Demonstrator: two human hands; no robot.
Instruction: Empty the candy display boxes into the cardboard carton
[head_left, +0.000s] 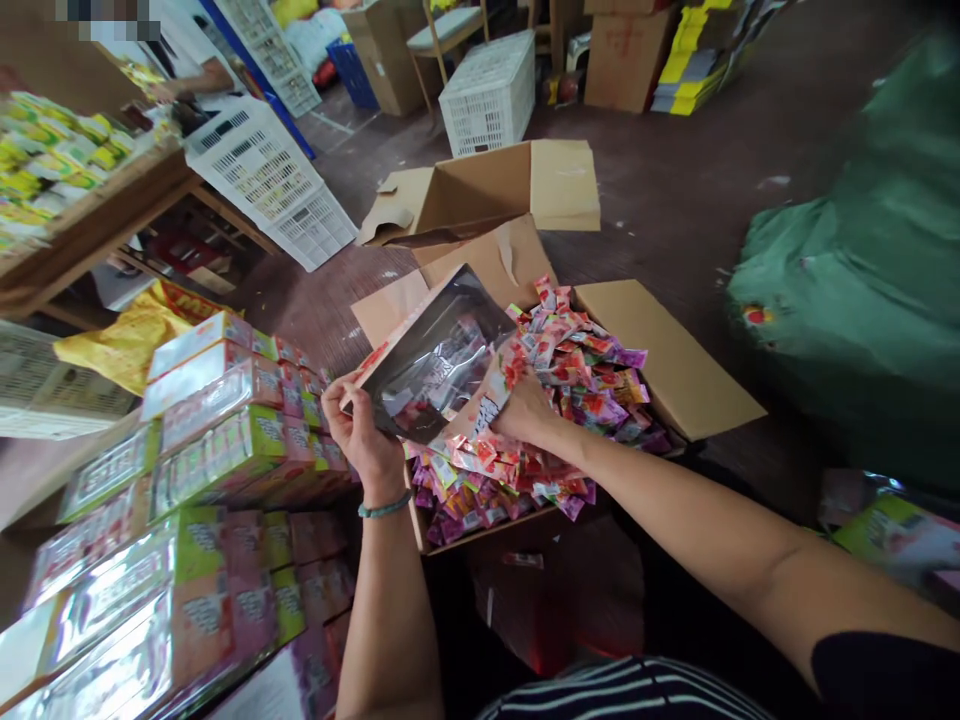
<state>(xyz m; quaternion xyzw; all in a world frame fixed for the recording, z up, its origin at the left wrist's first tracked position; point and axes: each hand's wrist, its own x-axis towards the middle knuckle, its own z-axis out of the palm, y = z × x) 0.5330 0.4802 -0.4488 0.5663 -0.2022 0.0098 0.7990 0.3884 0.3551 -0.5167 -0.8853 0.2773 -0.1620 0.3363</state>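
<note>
A candy display box [442,360] with a clear window and pink printed sides is tilted over a large open carton [487,535]. With bent fingers and thumb, my left hand [364,430] grips the near left edge of this box. At its right side, my right hand [529,405] is closed against the pink printed panel, with most fingers hidden behind the panel. Small wrapped candies [600,400] in red, purple, pink and orange packets fill the carton below and around my right hand.
Stacked boxes of candy [217,460] stand at the left. Beyond the carton sits another open cardboard box [480,185]. White plastic crates [487,95] are further back, and a green covered bulk [847,270] stands right. A person [202,75] is by the table [90,235] at upper left.
</note>
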